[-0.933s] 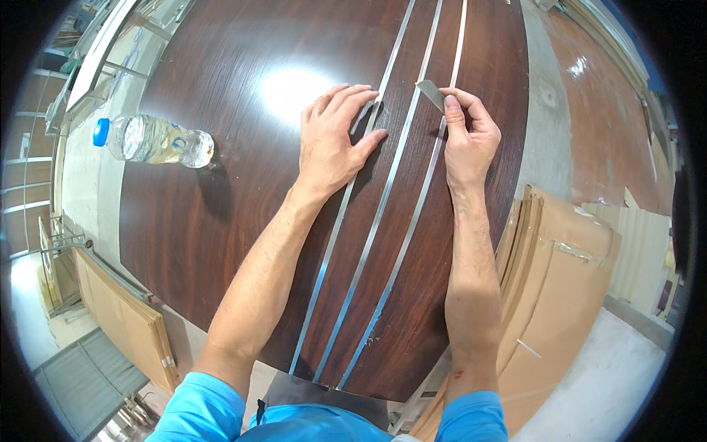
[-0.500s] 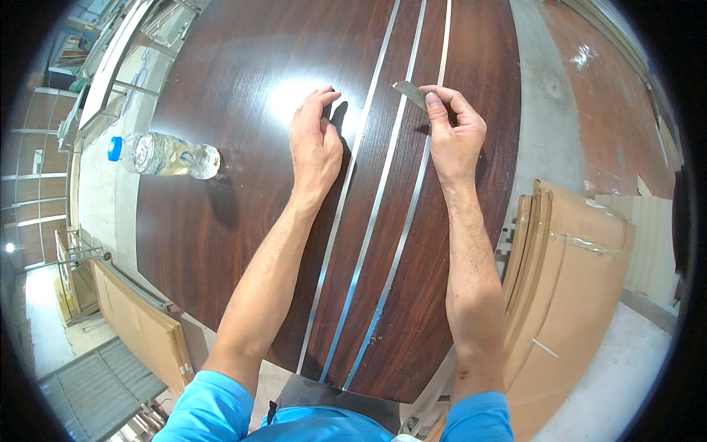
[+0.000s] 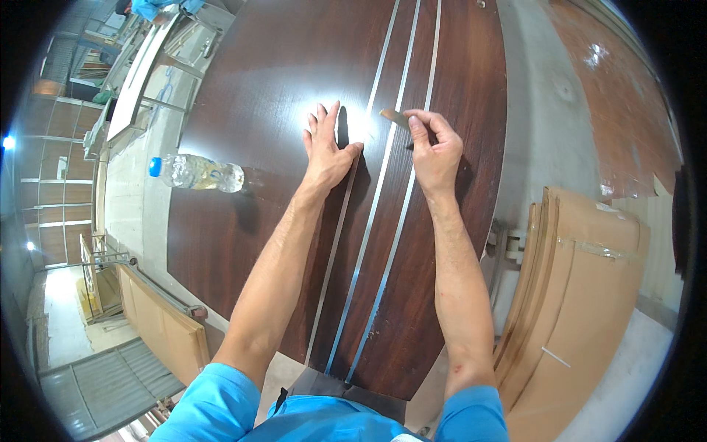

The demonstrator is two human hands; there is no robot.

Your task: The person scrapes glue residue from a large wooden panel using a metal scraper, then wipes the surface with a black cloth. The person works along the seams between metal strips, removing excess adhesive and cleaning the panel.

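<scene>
Both hands over the dark wood board [image 3: 272, 243], which has a wood-grain face and a bright glare patch near the left fingertips. The two hands are well apart.

Right hand [image 3: 437, 149]: pinched, thumb and index finger clamped on one end of a small thin flat piece [image 3: 395, 118]. The flat piece sticks out to the left, its free end just left of the middle strip as seen from above. Can't tell whether it touches the board. The other fingers are curled in.

Left hand [image 3: 328, 156]: fingers spread and pointing away from the body, thumb out to the right, tip at the left strip [image 3: 333, 250]. Nothing visible in its grip. Can't tell how much of the palm bears on the board.

Three narrow pale lines run along the board, roughly side by side: left strip, middle strip [image 3: 365, 236], right strip [image 3: 395, 239]. Middle and right ones look blue toward the near end. Small specks sit beside the right strip low down.

Clear bottle [image 3: 199, 174] lies on its side over the board's left part, blue cap [image 3: 155, 167] pointing left, some liquid inside.

Around it: cardboard stack [image 3: 582, 295] at right, cardboard panels [image 3: 162, 309] at lower left, white bench [image 3: 143, 81] at upper left, with someone in blue [image 3: 158, 7] partly in view behind it.
</scene>
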